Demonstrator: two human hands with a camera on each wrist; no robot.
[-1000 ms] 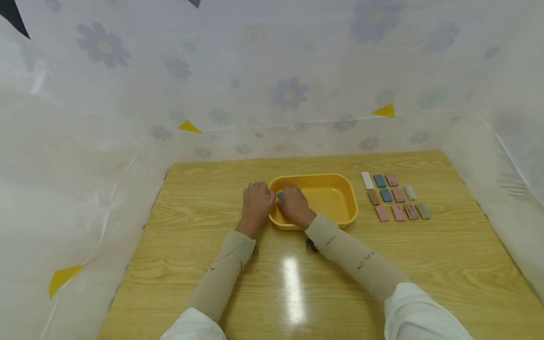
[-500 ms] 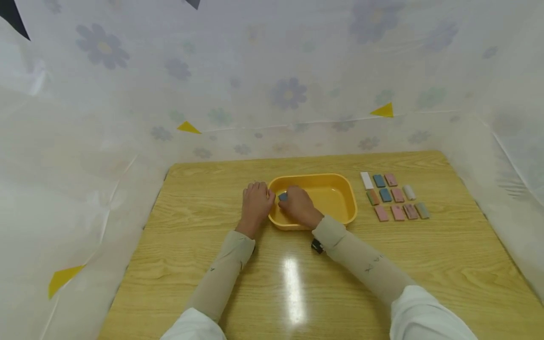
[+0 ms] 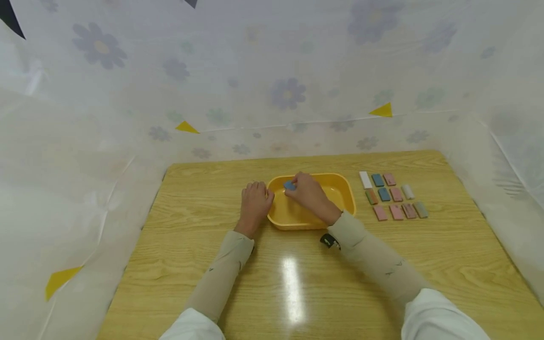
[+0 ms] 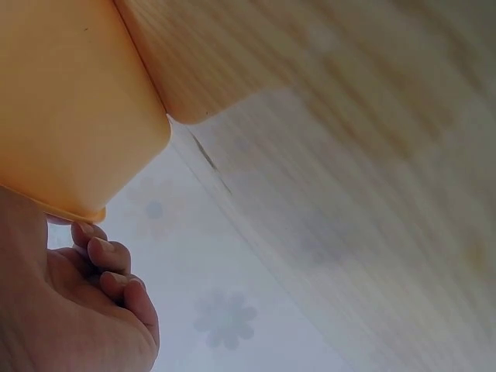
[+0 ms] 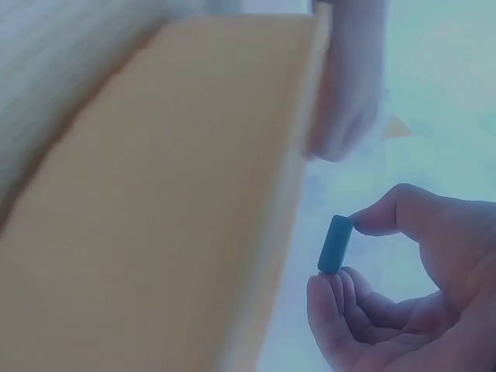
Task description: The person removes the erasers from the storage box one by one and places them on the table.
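A yellow plastic basin (image 3: 352, 198) stands on the wooden table. At its left end my left hand (image 3: 256, 202) grips the rim; in the left wrist view the left hand's fingers (image 4: 108, 256) are curled by the basin's rim (image 4: 77, 215). Over the basin, my right hand (image 3: 311, 192) pinches a small blue eraser-like block (image 3: 290, 185). Seen from the right wrist, the block (image 5: 335, 244) is held by its ends between thumb and fingertips, above the rim level.
Several small blocks lie in rows to the right of the basin: a white one (image 3: 365, 180), blue ones (image 3: 384, 194), pink ones (image 3: 380, 213), a green-orange one (image 3: 371, 196) and greyish ones (image 3: 420, 209). A flowered sheet (image 3: 238, 85) encloses the table's back and sides.
My right hand has risen from inside the basin and moved right and away from me, carrying the blue block. The left hand has stayed at the rim.
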